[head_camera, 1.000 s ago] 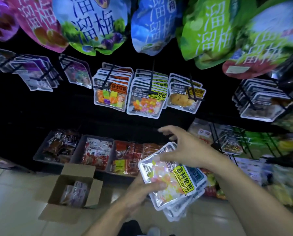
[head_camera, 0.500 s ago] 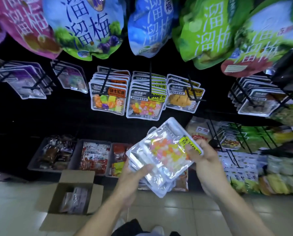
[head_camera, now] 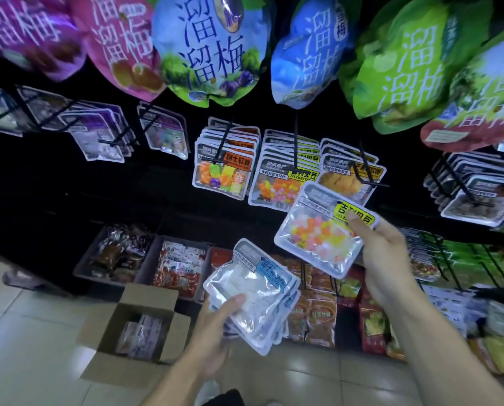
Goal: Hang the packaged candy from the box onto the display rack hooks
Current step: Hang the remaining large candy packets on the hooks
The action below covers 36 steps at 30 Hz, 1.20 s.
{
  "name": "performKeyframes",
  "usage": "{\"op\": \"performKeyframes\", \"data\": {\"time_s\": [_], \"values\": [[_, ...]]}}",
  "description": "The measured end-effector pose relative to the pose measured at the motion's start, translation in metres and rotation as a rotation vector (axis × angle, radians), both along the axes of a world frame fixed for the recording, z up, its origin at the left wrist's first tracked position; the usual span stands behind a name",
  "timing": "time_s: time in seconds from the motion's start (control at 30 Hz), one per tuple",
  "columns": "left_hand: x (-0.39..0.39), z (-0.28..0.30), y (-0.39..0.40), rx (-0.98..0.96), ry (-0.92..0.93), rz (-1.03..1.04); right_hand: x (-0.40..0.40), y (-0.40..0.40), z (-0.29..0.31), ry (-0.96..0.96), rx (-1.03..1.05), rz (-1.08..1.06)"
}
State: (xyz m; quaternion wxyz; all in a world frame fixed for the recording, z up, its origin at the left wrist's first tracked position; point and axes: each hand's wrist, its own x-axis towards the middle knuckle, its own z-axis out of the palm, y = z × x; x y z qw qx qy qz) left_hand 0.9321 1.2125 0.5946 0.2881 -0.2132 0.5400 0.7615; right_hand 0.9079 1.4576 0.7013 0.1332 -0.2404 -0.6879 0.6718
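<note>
My right hand grips one clear candy pack with coloured sweets and a yellow label, held up just below the hanging row of matching packs on a black hook. My left hand holds a small stack of packs, the top one white with a blue label. An open cardboard box stands on the floor at lower left with more packs inside.
Large plum bags hang overhead. More hooked packs hang at left and right. Grey bins of snacks line the bottom shelf. Pale floor tiles lie at left.
My right hand has lifted the yellow-label pack off the stack and raised it toward the hooks. The stack in my left hand has dropped slightly, showing a blue-label pack on top.
</note>
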Motion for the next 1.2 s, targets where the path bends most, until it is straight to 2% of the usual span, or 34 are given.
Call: {"op": "performKeyframes", "data": {"time_s": [0.17,0.33,0.53,0.63,0.87,1.07,1.2], "values": [[0.005,-0.005,-0.016,-0.011,-0.006,0.027,-0.041,-0.023,0.007,-0.027,0.214,0.178],[0.001,-0.001,-0.022,0.007,0.050,0.032,-0.069,-0.037,0.010,0.019,0.189,0.106],[0.000,0.002,-0.028,0.105,0.110,0.015,-0.059,-0.042,0.003,0.030,0.306,0.023],[-0.001,-0.001,-0.025,0.105,0.120,0.035,-0.058,-0.044,0.004,0.028,0.273,-0.020],[-0.003,-0.003,-0.021,0.111,0.079,0.049,-0.065,-0.045,0.004,0.024,0.342,0.070],[-0.005,-0.003,-0.024,0.179,0.080,0.062,-0.074,-0.045,0.001,-0.021,0.289,-0.016],[-0.010,-0.002,-0.026,0.139,0.059,0.053,-0.080,-0.048,0.002,-0.002,0.315,0.063]]}}
